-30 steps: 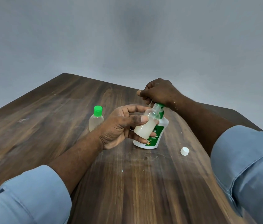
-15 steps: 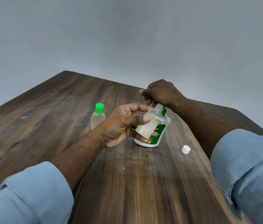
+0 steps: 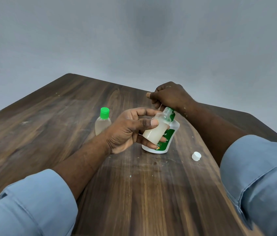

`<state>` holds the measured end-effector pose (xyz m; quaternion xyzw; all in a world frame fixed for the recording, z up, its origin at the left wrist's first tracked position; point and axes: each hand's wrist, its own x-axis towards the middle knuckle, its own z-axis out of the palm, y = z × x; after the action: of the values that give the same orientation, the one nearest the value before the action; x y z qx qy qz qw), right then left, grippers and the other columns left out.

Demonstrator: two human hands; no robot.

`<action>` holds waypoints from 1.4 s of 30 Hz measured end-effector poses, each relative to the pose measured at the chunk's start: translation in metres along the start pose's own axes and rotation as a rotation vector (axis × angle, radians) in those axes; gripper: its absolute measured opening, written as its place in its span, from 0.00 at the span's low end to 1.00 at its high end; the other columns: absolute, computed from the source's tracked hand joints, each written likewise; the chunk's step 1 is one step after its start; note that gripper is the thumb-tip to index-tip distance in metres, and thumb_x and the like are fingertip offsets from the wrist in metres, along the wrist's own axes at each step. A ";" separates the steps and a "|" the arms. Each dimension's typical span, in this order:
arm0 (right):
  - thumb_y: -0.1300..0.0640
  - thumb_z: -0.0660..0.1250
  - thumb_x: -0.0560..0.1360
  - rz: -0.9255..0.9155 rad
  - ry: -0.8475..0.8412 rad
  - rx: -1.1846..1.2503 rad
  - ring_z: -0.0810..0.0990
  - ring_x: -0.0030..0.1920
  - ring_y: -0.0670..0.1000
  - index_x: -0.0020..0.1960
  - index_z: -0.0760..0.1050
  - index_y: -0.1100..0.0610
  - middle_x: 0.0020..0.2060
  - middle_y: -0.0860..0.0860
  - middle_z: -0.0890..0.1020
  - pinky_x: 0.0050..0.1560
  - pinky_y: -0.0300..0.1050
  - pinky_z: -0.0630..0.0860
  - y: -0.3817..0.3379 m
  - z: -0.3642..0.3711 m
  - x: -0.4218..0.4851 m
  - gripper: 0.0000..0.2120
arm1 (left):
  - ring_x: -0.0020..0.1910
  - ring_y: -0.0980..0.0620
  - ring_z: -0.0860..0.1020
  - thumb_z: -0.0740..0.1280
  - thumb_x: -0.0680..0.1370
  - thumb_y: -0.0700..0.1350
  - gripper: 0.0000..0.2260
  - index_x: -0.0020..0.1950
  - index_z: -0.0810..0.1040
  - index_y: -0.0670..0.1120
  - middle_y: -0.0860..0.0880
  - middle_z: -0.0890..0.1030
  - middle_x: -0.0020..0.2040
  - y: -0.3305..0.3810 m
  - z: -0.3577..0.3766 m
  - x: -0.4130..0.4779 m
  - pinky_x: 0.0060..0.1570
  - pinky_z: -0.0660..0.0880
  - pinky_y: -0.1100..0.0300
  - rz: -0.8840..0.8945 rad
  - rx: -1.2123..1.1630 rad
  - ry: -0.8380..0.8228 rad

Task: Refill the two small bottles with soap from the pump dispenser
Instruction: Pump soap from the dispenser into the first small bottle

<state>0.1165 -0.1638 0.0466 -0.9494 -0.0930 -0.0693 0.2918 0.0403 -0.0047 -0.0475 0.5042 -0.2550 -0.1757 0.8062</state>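
Note:
My left hand [image 3: 127,132] grips a small clear bottle [image 3: 156,132], uncapped and tilted, about half full of cloudy white soap. Its open neck sits just under the nozzle of the white and green pump dispenser [image 3: 167,138], which stands on the table behind it. My right hand [image 3: 170,96] is curled over the pump head, hiding it. The second small bottle [image 3: 102,123], with a green cap, stands upright to the left. A white cap [image 3: 196,156] lies on the table to the right.
The dark wooden table [image 3: 49,133] narrows toward a far edge in front of a grey wall. Small white specks dot the wood near the dispenser. My light blue sleeves fill the lower corners.
The view has shifted slightly; both hands, the held bottle and the dispenser keep nearly the same pose, with the right hand still on the pump head.

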 end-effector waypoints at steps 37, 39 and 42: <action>0.46 0.72 0.78 -0.027 -0.004 -0.019 0.80 0.27 0.41 0.41 0.84 0.58 0.31 0.49 0.85 0.42 0.42 0.80 -0.005 -0.006 -0.001 0.16 | 0.53 0.34 0.85 0.74 0.73 0.45 0.25 0.69 0.76 0.41 0.34 0.82 0.63 0.002 0.000 0.000 0.41 0.86 0.47 0.016 -0.013 -0.011; 0.46 0.71 0.78 -0.016 -0.015 -0.010 0.80 0.27 0.42 0.40 0.84 0.58 0.32 0.49 0.85 0.42 0.42 0.80 -0.005 -0.005 -0.001 0.16 | 0.53 0.35 0.86 0.75 0.73 0.45 0.25 0.68 0.77 0.41 0.34 0.83 0.63 0.002 0.000 0.000 0.41 0.86 0.47 0.010 -0.010 -0.011; 0.46 0.71 0.79 0.002 -0.030 -0.005 0.79 0.26 0.42 0.40 0.83 0.57 0.31 0.49 0.85 0.39 0.41 0.77 -0.003 -0.001 -0.002 0.16 | 0.53 0.35 0.86 0.75 0.73 0.45 0.24 0.67 0.78 0.42 0.34 0.83 0.62 0.002 0.001 0.000 0.41 0.86 0.47 -0.002 -0.007 -0.003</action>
<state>0.1140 -0.1618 0.0487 -0.9512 -0.0962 -0.0549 0.2881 0.0394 -0.0044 -0.0456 0.5011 -0.2552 -0.1782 0.8075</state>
